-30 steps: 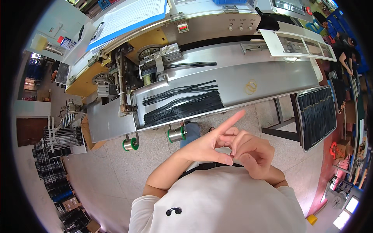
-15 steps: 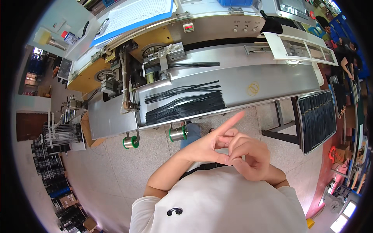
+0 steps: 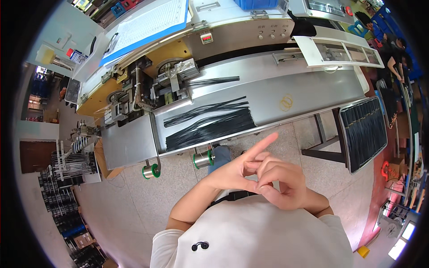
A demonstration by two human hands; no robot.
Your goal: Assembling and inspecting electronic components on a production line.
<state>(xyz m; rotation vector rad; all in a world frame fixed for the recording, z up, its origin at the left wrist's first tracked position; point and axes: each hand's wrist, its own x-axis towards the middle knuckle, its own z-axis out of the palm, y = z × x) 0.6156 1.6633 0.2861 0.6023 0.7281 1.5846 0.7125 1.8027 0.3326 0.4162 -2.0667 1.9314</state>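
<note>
Curling tighter, your bare right hand [image 3: 287, 181] meets your half-open left hand [image 3: 237, 172]; can't tell what's gripped. Thin black strands [image 3: 214, 129] lie untouched.

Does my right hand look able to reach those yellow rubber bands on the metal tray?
Probably yes: the yellow rubber bands lie uncovered on the metal tray, though the right hand is touching the left hand.

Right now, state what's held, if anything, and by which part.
No object shows in the left hand or right hand; anything tiny pinched between them can't be told.
</note>
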